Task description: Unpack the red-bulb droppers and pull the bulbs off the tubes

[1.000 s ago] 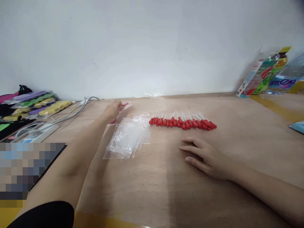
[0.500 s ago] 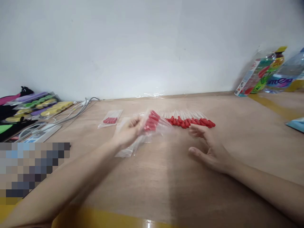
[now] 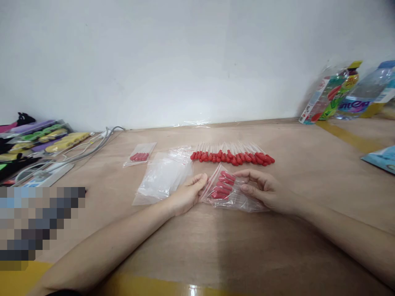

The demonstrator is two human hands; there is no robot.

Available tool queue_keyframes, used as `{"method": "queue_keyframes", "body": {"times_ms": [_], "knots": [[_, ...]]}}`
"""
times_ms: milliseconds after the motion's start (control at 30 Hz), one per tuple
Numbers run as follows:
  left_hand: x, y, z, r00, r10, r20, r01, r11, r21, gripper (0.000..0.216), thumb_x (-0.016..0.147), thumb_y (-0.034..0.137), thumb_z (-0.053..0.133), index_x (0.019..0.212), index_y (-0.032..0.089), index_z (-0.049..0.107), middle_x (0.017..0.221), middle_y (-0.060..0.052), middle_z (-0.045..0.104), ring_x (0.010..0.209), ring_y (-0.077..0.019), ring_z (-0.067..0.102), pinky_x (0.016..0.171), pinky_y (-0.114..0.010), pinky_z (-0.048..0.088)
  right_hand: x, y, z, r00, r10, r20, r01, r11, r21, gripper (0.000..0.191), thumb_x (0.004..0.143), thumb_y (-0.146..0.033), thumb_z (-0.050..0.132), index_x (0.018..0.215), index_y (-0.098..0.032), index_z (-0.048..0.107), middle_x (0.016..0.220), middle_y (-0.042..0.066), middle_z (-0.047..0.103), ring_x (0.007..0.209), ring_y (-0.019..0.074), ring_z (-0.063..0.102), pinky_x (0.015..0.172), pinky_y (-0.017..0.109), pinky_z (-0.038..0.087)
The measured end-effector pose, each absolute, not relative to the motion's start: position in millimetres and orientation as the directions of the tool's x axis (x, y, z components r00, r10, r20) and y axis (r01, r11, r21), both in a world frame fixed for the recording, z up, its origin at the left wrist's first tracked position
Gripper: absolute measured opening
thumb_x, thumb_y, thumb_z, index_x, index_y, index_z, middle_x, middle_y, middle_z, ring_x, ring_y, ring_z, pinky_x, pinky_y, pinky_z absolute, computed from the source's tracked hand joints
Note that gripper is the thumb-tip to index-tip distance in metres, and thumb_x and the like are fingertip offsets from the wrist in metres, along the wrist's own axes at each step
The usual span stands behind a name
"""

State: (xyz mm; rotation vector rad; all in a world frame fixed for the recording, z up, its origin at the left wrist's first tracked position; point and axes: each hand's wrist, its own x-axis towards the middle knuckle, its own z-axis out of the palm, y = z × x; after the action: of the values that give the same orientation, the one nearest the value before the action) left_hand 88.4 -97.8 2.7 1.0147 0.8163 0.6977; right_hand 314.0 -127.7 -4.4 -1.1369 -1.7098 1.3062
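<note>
Both my hands hold one small clear plastic bag of red-bulbed droppers (image 3: 222, 190) just above the wooden table (image 3: 277, 246). My left hand (image 3: 187, 195) pinches the bag's left edge. My right hand (image 3: 262, 190) grips its right side, fingers curled over it. Behind the bag lies a row of several loose red-bulbed droppers (image 3: 232, 155). A stack of empty clear bags (image 3: 162, 177) rests to the left of my left hand. Farther left lies another filled bag of droppers (image 3: 139, 155).
Grey cables (image 3: 92, 146) and a white power strip (image 3: 46, 174) lie at the left, beside packets of coloured items (image 3: 49, 137). Plastic bottles (image 3: 345, 94) lean against the white wall at the back right. A blue packet (image 3: 381, 158) sits at the right edge.
My left hand set one filled bag down at the far left, then brought another filled bag towards me. My right hand left the table and took hold of that bag's right side.
</note>
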Motion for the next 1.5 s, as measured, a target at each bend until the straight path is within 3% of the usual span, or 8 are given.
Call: {"method": "queue_keyframes", "body": {"times_ms": [200,433,633,733,833,900,1267,1500], "knots": [[81,-92,3,0.532,0.798,-0.284,0.104,0.272,0.957,0.036,0.061,0.037,0.076,0.084,0.013,0.062,0.07,-0.002,0.065,0.059,-0.0088,0.059,0.059,-0.019,0.044,325,-124,-4,-0.43,0.866,-0.254,0.288,-0.135,-0.948,0.043,0.077,-0.047,0.057,0.113,-0.024,0.051,0.082,0.001,0.064,0.04,0.0039,0.045,0.034,0.017,0.035],[80,-90,1,0.522,0.798,-0.3,0.095,0.295,0.951,0.044,0.059,0.023,0.077,0.092,0.015,0.05,0.064,0.002,0.063,0.052,-0.0093,0.059,0.054,-0.021,0.046,334,-118,1,-0.43,0.862,-0.269,0.167,-0.217,-0.962,0.051,0.066,-0.039,0.07,0.111,-0.022,0.053,0.098,0.006,0.063,0.07,0.0127,0.061,0.05,0.021,0.049],[80,-90,-4,0.468,0.838,-0.28,0.041,0.296,0.954,0.036,0.061,0.016,0.072,0.08,0.018,0.041,0.067,0.004,0.06,0.054,-0.0114,0.062,0.053,-0.022,0.049,342,-112,12,-0.25,0.872,-0.422,0.325,-0.335,-0.884,0.044,0.069,-0.04,0.063,0.108,-0.021,0.053,0.058,-0.004,0.053,0.033,0.0031,0.033,0.027,0.017,0.018],[81,-90,-3,0.424,0.856,-0.294,0.053,0.301,0.952,0.033,0.062,0.012,0.07,0.079,0.017,0.043,0.067,0.004,0.059,0.055,-0.0099,0.062,0.055,-0.023,0.05,342,-112,10,-0.13,0.981,-0.146,0.51,-0.06,-0.858,0.037,0.071,-0.041,0.059,0.101,-0.019,0.056,0.062,-0.001,0.054,0.039,0.0073,0.041,0.033,0.021,0.032],[82,-89,-2,0.397,0.867,-0.301,0.086,0.292,0.953,0.029,0.063,0.011,0.069,0.078,0.016,0.045,0.064,0.004,0.058,0.055,-0.0084,0.06,0.057,-0.022,0.051,335,-116,3,-0.133,0.929,0.344,0.734,0.326,-0.596,0.022,0.074,-0.037,0.057,0.088,-0.02,0.059,0.085,0.006,0.059,0.066,0.0155,0.056,0.056,0.029,0.047],[84,-88,-1,0.395,0.872,-0.289,0.104,0.27,0.957,0.027,0.063,0.012,0.069,0.078,0.016,0.047,0.063,0.004,0.057,0.054,-0.0079,0.059,0.056,-0.021,0.05,327,-120,-1,-0.255,0.831,0.494,0.76,0.489,-0.429,0.016,0.079,-0.033,0.052,0.082,-0.02,0.061,0.086,0.007,0.059,0.074,0.0175,0.055,0.065,0.032,0.046],[88,-82,-4,0.468,0.865,-0.182,0.086,0.16,0.983,0.033,0.063,0.016,0.071,0.081,0.017,0.044,0.067,0.004,0.058,0.061,-0.0095,0.059,0.059,-0.024,0.05,277,-92,-1,-0.718,0.469,0.515,0.513,0.856,-0.065,0.03,0.085,-0.015,0.044,0.108,-0.025,0.062,0.096,0.005,0.061,0.085,0.0171,0.048,0.074,0.033,0.037],[89,-83,-5,0.433,0.887,-0.162,0.137,0.113,0.984,0.028,0.064,0.011,0.065,0.081,0.017,0.044,0.064,0.005,0.057,0.056,-0.0082,0.057,0.055,-0.022,0.049,273,-81,-7,-0.736,0.392,0.551,0.501,0.863,0.056,0.023,0.086,-0.016,0.044,0.086,-0.023,0.066,0.088,0.0,0.065,0.08,0.0157,0.044,0.071,0.032,0.031]]}}
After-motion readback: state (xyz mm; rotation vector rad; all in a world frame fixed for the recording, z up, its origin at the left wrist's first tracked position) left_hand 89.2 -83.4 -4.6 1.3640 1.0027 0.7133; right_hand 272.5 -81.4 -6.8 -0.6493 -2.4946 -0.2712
